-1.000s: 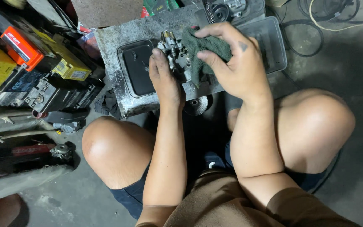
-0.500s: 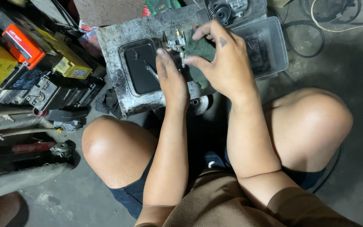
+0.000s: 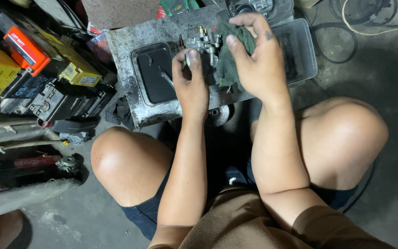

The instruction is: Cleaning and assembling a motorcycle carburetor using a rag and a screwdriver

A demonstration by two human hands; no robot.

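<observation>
My left hand (image 3: 192, 83) grips a small metal carburetor (image 3: 204, 45) with brass fittings, holding it above a worn metal slab (image 3: 136, 32). My right hand (image 3: 254, 60) is shut on a dark green rag (image 3: 229, 60), which is pressed against the right side of the carburetor. A black rectangular tray (image 3: 155, 74) lies on the slab just left of my left hand, with a thin metal tool (image 3: 166, 79) resting across it.
A clear plastic container (image 3: 302, 53) sits right of the slab. Several yellow, orange and black boxes and batteries (image 3: 46, 78) are stacked at left. Black cables (image 3: 342, 32) lie on the concrete floor at upper right. My bare knees flank a round metal part (image 3: 218, 115).
Both hands have shifted a little up and left with the carburetor. The rag has moved from under my right palm to the carburetor's right side, and my right fingers have spread over it.
</observation>
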